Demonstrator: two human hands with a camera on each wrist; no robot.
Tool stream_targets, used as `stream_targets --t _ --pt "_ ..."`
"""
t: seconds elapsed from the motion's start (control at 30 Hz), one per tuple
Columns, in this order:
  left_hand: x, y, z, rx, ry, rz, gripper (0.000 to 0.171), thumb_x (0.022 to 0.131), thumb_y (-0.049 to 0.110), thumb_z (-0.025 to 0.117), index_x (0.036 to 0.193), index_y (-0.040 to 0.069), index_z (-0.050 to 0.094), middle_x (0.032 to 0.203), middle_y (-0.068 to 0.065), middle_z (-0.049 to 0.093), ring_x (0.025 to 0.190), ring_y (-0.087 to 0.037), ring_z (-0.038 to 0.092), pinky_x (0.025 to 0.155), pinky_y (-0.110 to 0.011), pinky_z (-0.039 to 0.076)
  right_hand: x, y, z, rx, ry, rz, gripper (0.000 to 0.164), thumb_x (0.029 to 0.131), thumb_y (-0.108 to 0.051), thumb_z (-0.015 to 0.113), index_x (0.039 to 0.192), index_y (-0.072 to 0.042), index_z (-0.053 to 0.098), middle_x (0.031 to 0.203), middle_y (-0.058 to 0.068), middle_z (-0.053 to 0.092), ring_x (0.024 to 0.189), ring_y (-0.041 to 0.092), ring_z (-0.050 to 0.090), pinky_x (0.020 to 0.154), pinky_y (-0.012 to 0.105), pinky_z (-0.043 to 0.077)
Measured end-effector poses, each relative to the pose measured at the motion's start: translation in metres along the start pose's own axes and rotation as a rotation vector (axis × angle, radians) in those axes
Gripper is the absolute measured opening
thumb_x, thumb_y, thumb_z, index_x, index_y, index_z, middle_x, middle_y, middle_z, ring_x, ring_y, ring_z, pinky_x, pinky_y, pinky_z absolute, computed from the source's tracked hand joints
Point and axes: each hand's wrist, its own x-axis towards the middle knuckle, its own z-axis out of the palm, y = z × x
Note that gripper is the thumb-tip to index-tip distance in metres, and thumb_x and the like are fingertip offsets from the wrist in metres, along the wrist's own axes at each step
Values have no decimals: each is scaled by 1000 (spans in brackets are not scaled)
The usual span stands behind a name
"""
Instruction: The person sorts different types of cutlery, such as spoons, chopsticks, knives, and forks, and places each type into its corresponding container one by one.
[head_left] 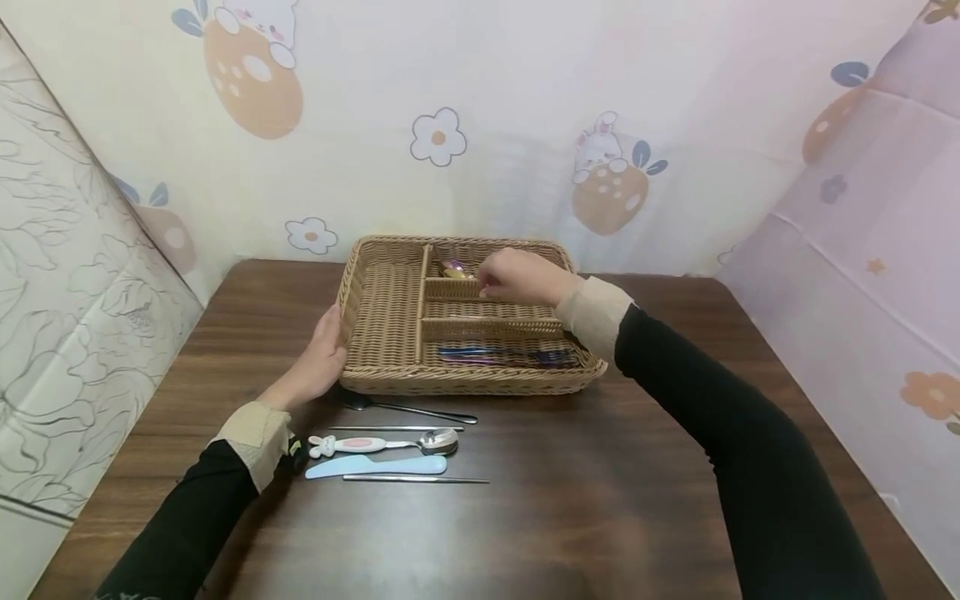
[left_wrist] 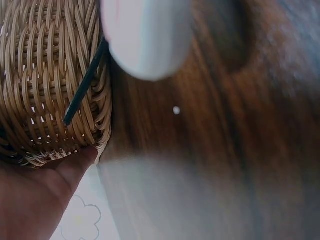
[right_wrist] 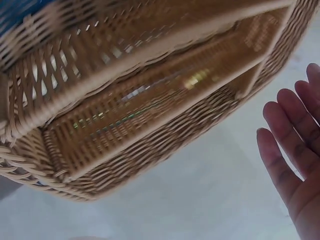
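Note:
A wicker basket (head_left: 382, 379) with compartments stands at the back of the table. My left hand (head_left: 324, 354) holds its left side; in the left wrist view the thumb (left_wrist: 80, 162) lies against the weave and the other fingers are hidden. Over the right-hand compartments hovers my right hand (head_left: 521, 277), and the right wrist view shows its fingers (right_wrist: 282, 155) extended, holding nothing. Gold-coloured cutlery (head_left: 455, 269) lies in the back compartment. Blue and purple shiny cutlery (head_left: 472, 354) fills part of the front one. Something thin and shiny (head_left: 468, 317) lies in the middle compartment.
In front of the basket lie a dark long-handled utensil (head_left: 412, 410), a thin metal stick (head_left: 397, 428), a spoon with a white rabbit handle (head_left: 360, 445), a light blue knife (head_left: 375, 466) and another metal stick (head_left: 416, 479). A patterned cloth (head_left: 510, 192) hangs behind the table (head_left: 585, 500).

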Motion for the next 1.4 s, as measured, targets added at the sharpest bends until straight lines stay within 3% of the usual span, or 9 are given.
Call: stream_targets --t 0.33,0.6,1.03,1.2,1.4 --pt "-3 -3 -9 3 -6 -8 76 93 -5 36 151 -12 -12 158 -33 -13 147 -45 -8 118 -57 0 -25 -52 6 -76 28 -176 7 95 -11 65 96 -7 71 93 4 69 85 18 64 78 34 55" --pt "-6 -5 -10 20 1 -8 75 93 -5 36 151 -13 -11 158 -34 -11 147 -46 -7 118 -57 1 -41 -87 25 -78 39 -318 2 93 -10 69 90 -9 70 87 -1 65 80 14 62 73 29 54" --pt "-4 -8 -6 14 -7 -7 75 94 -4 35 152 -10 -13 159 -32 -13 147 -44 -8 118 -57 1 -56 -120 62 -76 -39 -410 2 91 -12 70 91 -10 69 88 -1 65 80 13 61 73 26 53" --pt "-3 -7 -4 17 -10 -3 75 94 -4 35 152 -10 -13 159 -31 -13 147 -44 -9 118 -57 1 -64 -131 83 -83 -97 -391 14 90 -21 74 96 -9 71 91 -1 67 80 9 61 70 20 52" --pt "-1 -2 -2 1 -8 14 76 93 -4 35 152 -10 -12 159 -32 -12 147 -44 -8 118 -56 1 -77 -138 108 -136 -162 -334 25 84 -32 76 75 -15 62 72 -8 56 59 4 44 53 22 44"
